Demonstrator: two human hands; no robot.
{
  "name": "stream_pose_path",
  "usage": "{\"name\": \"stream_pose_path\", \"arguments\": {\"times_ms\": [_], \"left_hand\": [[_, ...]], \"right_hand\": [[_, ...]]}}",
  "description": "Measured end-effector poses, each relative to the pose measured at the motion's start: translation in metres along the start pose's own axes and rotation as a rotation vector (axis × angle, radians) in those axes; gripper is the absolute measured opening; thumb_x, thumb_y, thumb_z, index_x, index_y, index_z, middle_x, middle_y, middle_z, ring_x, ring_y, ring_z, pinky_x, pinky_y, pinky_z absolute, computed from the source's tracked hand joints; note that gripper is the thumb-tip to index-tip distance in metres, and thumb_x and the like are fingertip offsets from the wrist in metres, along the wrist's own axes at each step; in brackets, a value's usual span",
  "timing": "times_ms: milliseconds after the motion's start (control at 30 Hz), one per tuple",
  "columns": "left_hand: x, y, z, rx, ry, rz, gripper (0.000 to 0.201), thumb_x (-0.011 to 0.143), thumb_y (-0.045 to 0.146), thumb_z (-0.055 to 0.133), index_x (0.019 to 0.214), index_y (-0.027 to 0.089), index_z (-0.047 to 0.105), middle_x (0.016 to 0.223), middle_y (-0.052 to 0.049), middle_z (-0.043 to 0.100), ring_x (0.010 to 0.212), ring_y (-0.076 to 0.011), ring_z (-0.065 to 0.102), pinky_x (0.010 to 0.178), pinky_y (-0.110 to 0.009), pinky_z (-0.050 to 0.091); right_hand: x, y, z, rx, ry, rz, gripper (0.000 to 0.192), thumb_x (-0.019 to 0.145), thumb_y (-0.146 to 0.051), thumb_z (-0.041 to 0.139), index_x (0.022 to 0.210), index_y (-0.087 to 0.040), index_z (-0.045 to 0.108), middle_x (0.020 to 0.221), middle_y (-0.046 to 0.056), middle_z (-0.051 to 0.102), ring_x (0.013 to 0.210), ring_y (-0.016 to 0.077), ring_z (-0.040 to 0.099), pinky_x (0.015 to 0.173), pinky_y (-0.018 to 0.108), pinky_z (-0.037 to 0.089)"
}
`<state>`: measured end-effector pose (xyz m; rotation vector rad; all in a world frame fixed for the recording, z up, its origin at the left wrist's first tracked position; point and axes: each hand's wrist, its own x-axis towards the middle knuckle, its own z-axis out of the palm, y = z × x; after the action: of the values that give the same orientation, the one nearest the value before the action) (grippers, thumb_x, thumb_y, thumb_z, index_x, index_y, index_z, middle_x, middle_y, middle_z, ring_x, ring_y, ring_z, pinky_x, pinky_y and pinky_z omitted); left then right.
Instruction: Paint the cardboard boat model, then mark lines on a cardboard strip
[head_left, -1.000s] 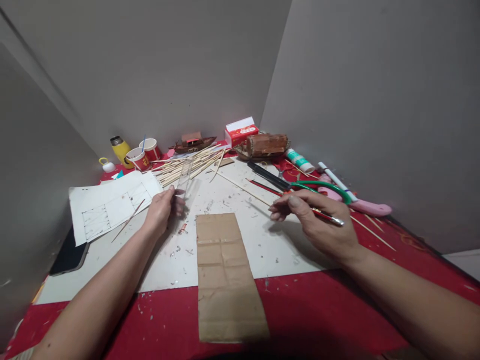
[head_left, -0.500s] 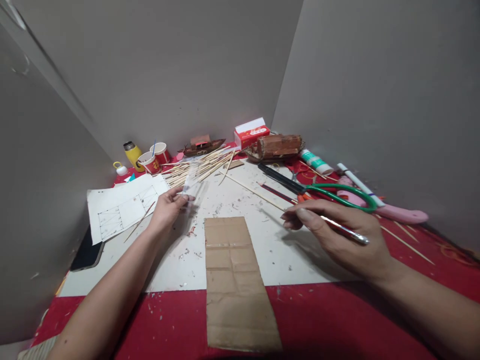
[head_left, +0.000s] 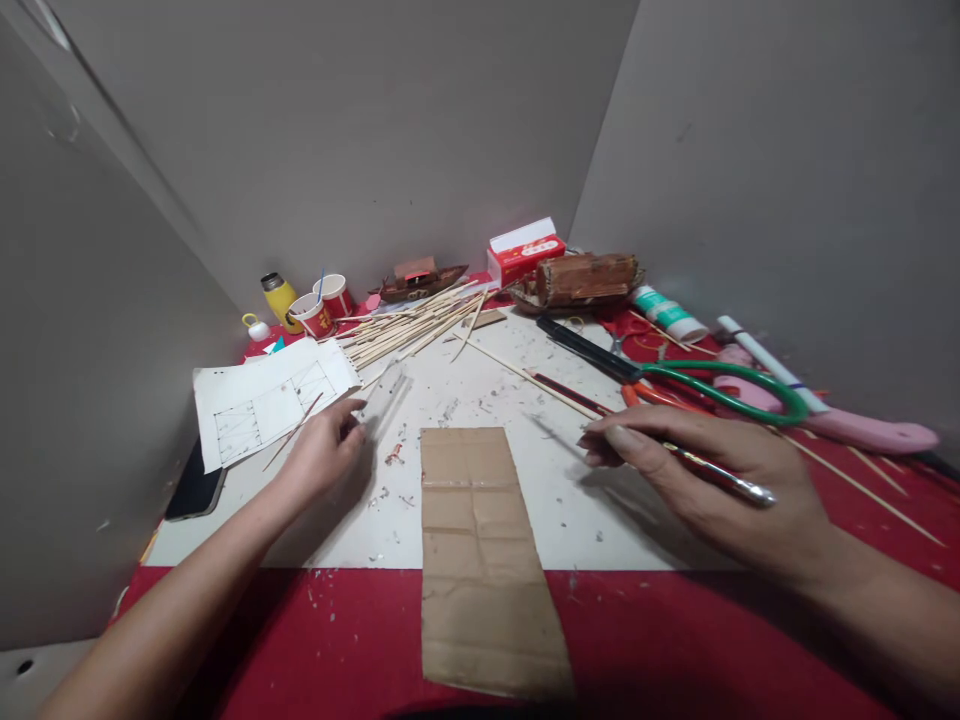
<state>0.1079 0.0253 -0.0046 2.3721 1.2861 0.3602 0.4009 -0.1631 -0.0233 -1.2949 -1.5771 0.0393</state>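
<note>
Right hand [head_left: 675, 460] grips a slim dark-red pencil [head_left: 716, 471]; left hand [head_left: 324, 445], loosely parted, nears a clear plastic ruler [head_left: 386, 402] at two o'clock.

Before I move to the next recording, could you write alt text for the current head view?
A person's right hand holds a silver-ended pencil, while the left hand is at a clear ruler, its grip unclear. Between them, a creased cardboard strip lies across a white sheet and red table, with wooden sticks and two model boats beyond.

Dim, greyish light leaves soft shadows on the white sheet [head_left: 480, 397]
</note>
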Motion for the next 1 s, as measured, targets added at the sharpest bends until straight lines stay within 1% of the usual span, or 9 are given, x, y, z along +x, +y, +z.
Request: {"name": "stream_pose_path", "arguments": {"times_ms": [100,200,333,400,500,600,733,867,1000], "left_hand": [[-0.015,-0.008,0.008,0.031,0.023,-0.028,0.045,0.086,0.026,0.052,0.127,0.012,0.063,0.098,-0.014,0.075,0.089,-0.0268,0.067,0.08,-0.037,0.048],[-0.019,-0.012,0.017,-0.049,0.055,-0.037,0.043,0.085,0.026,0.055,0.126,0.014,0.064,0.106,-0.016,0.074,0.1,-0.0311,0.068,0.088,-0.04,0.048],[-0.018,-0.009,0.027,-0.192,0.062,-0.032,0.043,0.081,0.026,0.061,0.122,0.017,0.067,0.112,-0.015,0.074,0.105,-0.0325,0.067,0.092,-0.041,0.047],[-0.018,-0.007,0.029,-0.225,0.066,-0.032,0.043,0.08,0.025,0.062,0.122,0.017,0.068,0.11,-0.014,0.074,0.102,-0.032,0.067,0.091,-0.041,0.047],[-0.021,-0.006,0.027,-0.194,0.079,-0.038,0.045,0.084,0.028,0.059,0.127,0.016,0.065,0.098,-0.012,0.075,0.09,-0.0286,0.068,0.085,-0.039,0.047],[-0.024,-0.012,0.016,-0.137,0.135,-0.047,0.049,0.087,0.032,0.054,0.132,0.013,0.061,0.089,-0.01,0.073,0.079,-0.0244,0.065,0.078,-0.036,0.047],[-0.029,-0.026,0.003,-0.075,0.207,-0.105,0.053,0.086,0.034,0.055,0.134,0.012,0.059,0.082,-0.007,0.071,0.071,-0.0214,0.061,0.073,-0.034,0.045],[-0.032,-0.037,0.002,-0.054,0.189,-0.148,0.056,0.086,0.034,0.053,0.136,0.01,0.056,0.083,-0.008,0.07,0.072,-0.0217,0.06,0.072,-0.034,0.044],[-0.035,-0.037,0.001,0.073,0.134,-0.183,0.055,0.088,0.038,0.049,0.135,0.01,0.057,0.09,-0.011,0.071,0.075,-0.0245,0.063,0.069,-0.034,0.044]], "right_hand": [[-0.001,-0.002,0.0,-0.002,-0.011,-0.026,0.01,0.092,-0.02,0.059,0.092,-0.024,0.068,0.073,-0.002,0.073,0.063,0.01,0.07,0.061,0.017,0.055],[0.0,-0.005,0.0,-0.002,-0.043,-0.028,0.011,0.092,-0.019,0.058,0.093,-0.024,0.068,0.073,-0.001,0.074,0.063,0.0117,0.07,0.06,0.019,0.055],[0.001,-0.005,0.0,-0.003,-0.056,-0.02,0.011,0.091,-0.018,0.058,0.092,-0.025,0.067,0.073,-0.001,0.073,0.063,0.0123,0.07,0.06,0.019,0.055],[0.001,-0.005,0.0,-0.007,-0.061,-0.028,0.011,0.092,-0.019,0.058,0.093,-0.025,0.067,0.074,-0.001,0.073,0.064,0.0126,0.07,0.06,0.02,0.056],[-0.001,-0.004,0.0,-0.016,-0.068,-0.027,0.011,0.092,-0.019,0.058,0.095,-0.026,0.066,0.076,-0.001,0.074,0.066,0.0122,0.071,0.061,0.019,0.056],[-0.003,-0.004,-0.001,-0.021,-0.072,-0.019,0.011,0.092,-0.018,0.058,0.096,-0.026,0.066,0.076,-0.001,0.073,0.066,0.0114,0.07,0.062,0.018,0.055],[-0.002,-0.006,-0.001,-0.012,-0.072,-0.037,0.011,0.092,-0.018,0.058,0.095,-0.025,0.067,0.076,0.0,0.074,0.066,0.0114,0.071,0.062,0.018,0.056],[0.001,-0.007,0.0,-0.005,-0.049,-0.043,0.01,0.09,-0.018,0.059,0.092,-0.022,0.069,0.076,0.001,0.075,0.065,0.0127,0.071,0.062,0.02,0.057],[0.001,-0.003,0.002,0.003,-0.027,-0.026,0.008,0.089,-0.018,0.061,0.09,-0.019,0.069,0.074,0.003,0.075,0.063,0.0138,0.071,0.059,0.022,0.057]]}}
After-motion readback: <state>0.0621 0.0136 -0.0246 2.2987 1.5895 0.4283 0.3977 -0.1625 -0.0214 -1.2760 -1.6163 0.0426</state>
